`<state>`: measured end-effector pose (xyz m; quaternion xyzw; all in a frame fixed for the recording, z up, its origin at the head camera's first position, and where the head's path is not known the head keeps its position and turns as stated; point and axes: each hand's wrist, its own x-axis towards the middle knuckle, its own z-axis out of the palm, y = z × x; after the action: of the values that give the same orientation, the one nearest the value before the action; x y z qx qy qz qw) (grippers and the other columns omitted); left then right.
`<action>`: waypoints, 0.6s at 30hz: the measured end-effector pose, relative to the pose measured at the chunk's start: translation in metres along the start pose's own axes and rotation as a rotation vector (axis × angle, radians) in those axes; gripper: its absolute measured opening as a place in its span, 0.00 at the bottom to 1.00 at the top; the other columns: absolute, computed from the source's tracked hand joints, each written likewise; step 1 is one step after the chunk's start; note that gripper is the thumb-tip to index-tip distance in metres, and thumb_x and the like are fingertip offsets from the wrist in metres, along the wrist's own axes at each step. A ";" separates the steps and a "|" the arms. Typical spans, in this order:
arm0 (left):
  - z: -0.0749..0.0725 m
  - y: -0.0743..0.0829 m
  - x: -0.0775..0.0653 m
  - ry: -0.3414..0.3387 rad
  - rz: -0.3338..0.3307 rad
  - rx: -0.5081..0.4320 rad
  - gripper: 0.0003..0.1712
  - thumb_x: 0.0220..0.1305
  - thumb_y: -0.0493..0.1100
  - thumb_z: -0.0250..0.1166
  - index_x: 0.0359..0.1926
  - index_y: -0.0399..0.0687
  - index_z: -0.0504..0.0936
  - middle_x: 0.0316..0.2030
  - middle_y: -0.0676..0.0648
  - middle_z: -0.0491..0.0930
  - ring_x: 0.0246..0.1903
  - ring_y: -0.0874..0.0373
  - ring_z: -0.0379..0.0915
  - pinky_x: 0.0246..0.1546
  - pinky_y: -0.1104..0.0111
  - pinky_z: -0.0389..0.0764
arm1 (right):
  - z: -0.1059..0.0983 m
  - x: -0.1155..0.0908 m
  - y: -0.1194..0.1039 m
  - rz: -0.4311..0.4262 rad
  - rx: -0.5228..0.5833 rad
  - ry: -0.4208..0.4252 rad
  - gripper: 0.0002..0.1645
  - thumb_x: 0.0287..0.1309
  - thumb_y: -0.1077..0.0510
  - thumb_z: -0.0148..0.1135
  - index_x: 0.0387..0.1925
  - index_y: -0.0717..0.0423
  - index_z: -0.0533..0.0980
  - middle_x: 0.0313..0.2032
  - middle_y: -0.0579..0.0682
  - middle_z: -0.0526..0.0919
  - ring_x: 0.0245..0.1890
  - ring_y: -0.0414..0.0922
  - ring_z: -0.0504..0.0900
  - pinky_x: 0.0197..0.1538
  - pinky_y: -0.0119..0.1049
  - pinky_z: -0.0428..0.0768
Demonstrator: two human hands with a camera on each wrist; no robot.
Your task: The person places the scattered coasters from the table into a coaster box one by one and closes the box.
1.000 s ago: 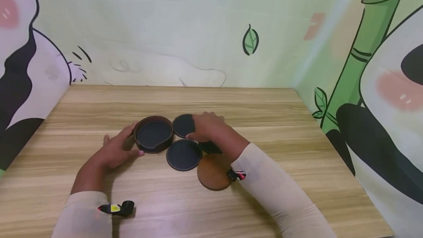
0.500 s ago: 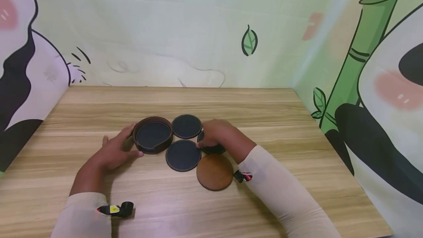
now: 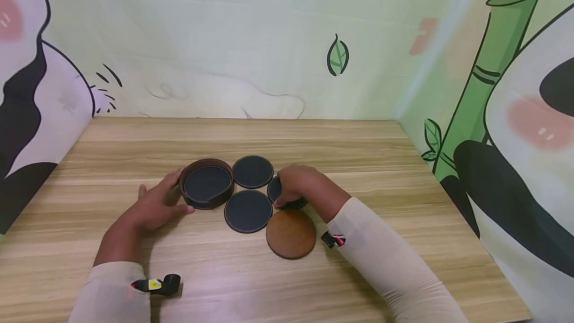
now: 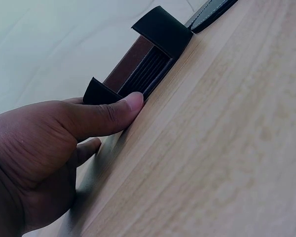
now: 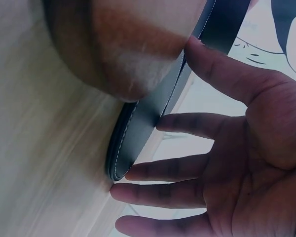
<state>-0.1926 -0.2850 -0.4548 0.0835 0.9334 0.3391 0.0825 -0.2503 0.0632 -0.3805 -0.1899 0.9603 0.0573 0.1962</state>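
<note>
My left hand (image 3: 154, 208) grips the left side of a round dark coaster holder (image 3: 222, 197), thumb at the front and fingers toward the back. In the left wrist view, the thumb rests beside the front notch of the holder (image 4: 163, 32), and several stacked coasters (image 4: 150, 66) show through it. My right hand (image 3: 300, 183) bends over a black coaster (image 3: 274, 191), partly hiding it. In the right wrist view the fingers of the right hand (image 5: 256, 148) are fairly straight, fingertips right at the stitched edge of the black coaster (image 5: 143, 123).
Two more black coasters (image 3: 253, 171) (image 3: 248, 211) lie between the holder and my right hand. Nearer me lies a brown coaster (image 3: 291, 234), large in the right wrist view's foreground. The wooden table (image 3: 358, 148) meets a wall (image 3: 202, 39) printed with pandas and bamboo.
My right hand has moved right and nearer me, from the far black coaster to the one it now covers, uncovering the far one and the brown one. The left hand stays at the holder.
</note>
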 end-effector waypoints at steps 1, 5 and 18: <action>0.000 0.000 0.000 0.000 0.000 0.000 0.66 0.67 0.57 0.77 0.90 0.55 0.42 0.87 0.30 0.45 0.84 0.21 0.41 0.78 0.23 0.17 | 0.000 0.000 0.000 -0.001 -0.001 0.000 0.40 0.60 0.32 0.78 0.62 0.55 0.83 0.52 0.53 0.90 0.53 0.51 0.87 0.62 0.49 0.87; 0.000 0.000 0.000 -0.001 0.000 0.004 0.66 0.67 0.58 0.77 0.90 0.54 0.42 0.87 0.30 0.45 0.84 0.21 0.41 0.78 0.23 0.17 | 0.000 -0.001 0.002 0.009 -0.003 -0.011 0.42 0.59 0.32 0.78 0.65 0.52 0.82 0.53 0.51 0.89 0.53 0.50 0.86 0.62 0.49 0.87; 0.000 0.001 -0.001 0.001 -0.004 0.011 0.65 0.68 0.56 0.77 0.90 0.51 0.43 0.86 0.28 0.46 0.84 0.20 0.42 0.78 0.22 0.19 | 0.001 0.001 -0.002 0.020 -0.095 -0.018 0.38 0.58 0.27 0.76 0.54 0.52 0.87 0.48 0.50 0.90 0.46 0.48 0.86 0.56 0.50 0.90</action>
<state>-0.1913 -0.2841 -0.4542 0.0820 0.9355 0.3337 0.0821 -0.2493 0.0611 -0.3821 -0.1889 0.9565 0.1063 0.1952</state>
